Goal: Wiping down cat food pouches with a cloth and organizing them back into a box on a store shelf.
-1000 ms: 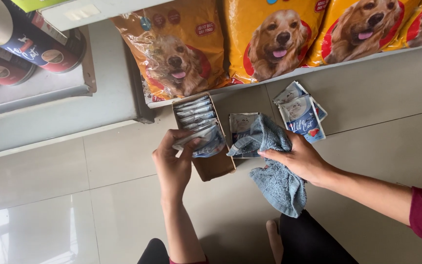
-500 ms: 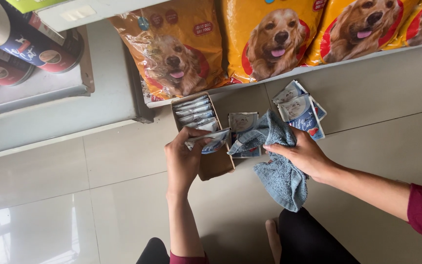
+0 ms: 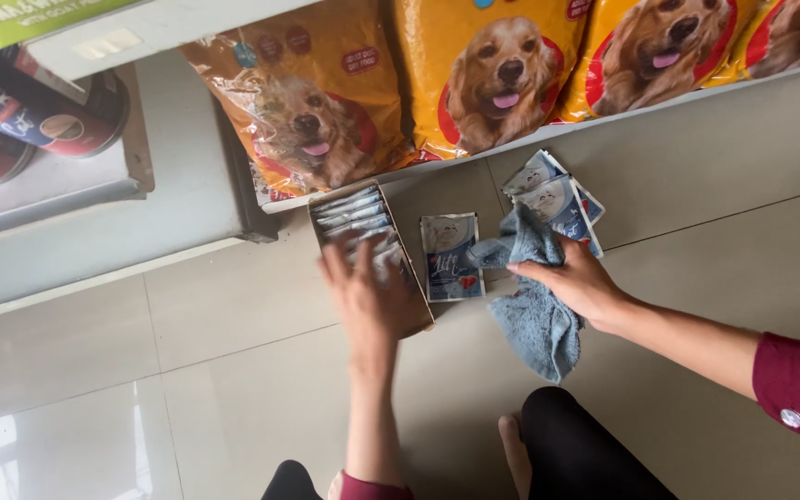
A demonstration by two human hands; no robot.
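On a pale tiled floor below the dog-food bags (image 3: 502, 74), the left hand (image 3: 368, 301) lies spread over the cardboard box (image 3: 414, 310) of pouches, best pressed flat, while beside the box the right hand (image 3: 581, 282) grips the blue cloth (image 3: 534, 324)

Beyond my left fingertips (image 3: 333, 267) I see a row of yellow-orange dog food bags (image 3: 502, 74), printed with dogs, standing on a pale shelf ledge (image 3: 724, 88). Far to the left of those fingertips, dark cans (image 3: 43, 116) lie on a grey shelf (image 3: 67, 190), under a green-labelled box (image 3: 20, 17). Glossy beige floor tiles (image 3: 141, 370) spread on the near side of my right fingertips (image 3: 518, 270).
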